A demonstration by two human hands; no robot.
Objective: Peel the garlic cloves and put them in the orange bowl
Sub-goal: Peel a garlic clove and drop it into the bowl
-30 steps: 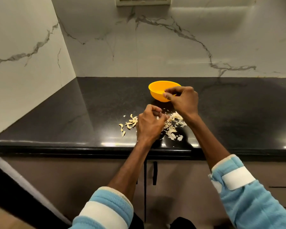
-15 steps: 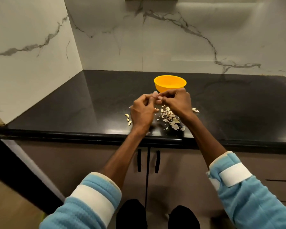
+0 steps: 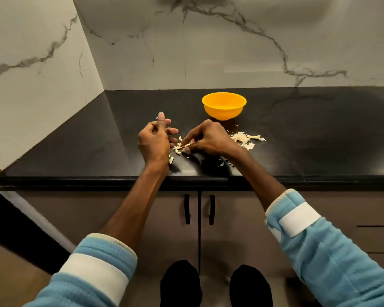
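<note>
looks like a fresh piece is being picked up here, so the peeling of this one hasn't really been started. the right grip [image 3: 208,140] is lowered to the table [image 3: 319,140] with its fingertips [image 3: 187,148] pressed together on a small garlic clove [image 3: 185,145], taken from the few loose garlic pieces [image 3: 177,150] scattered between the two grips. the left grip [image 3: 155,140] is held just beside it, thumb up and fingers loosely curled. whether anything is held inside can't be told.

next, the clove probably needs to be lifted clear of the others and brought across to the left grip so the skin can be worked off. only then is a drop into the orange bowl [image 3: 224,111] called for. the bowl is parked just beyond the right grip, a short reach forward, and what's inside it can't be seen.

room-wise: the front edge [image 3: 98,181] of the table sits close under both wrists, so bits could easily be swept off toward the floor. a heap of peels [image 3: 245,138] lies just outboard of the right grip. plenty of bare table is left further out on that side and beyond the left grip, up to the marble wall [image 3: 208,52] behind.
</note>
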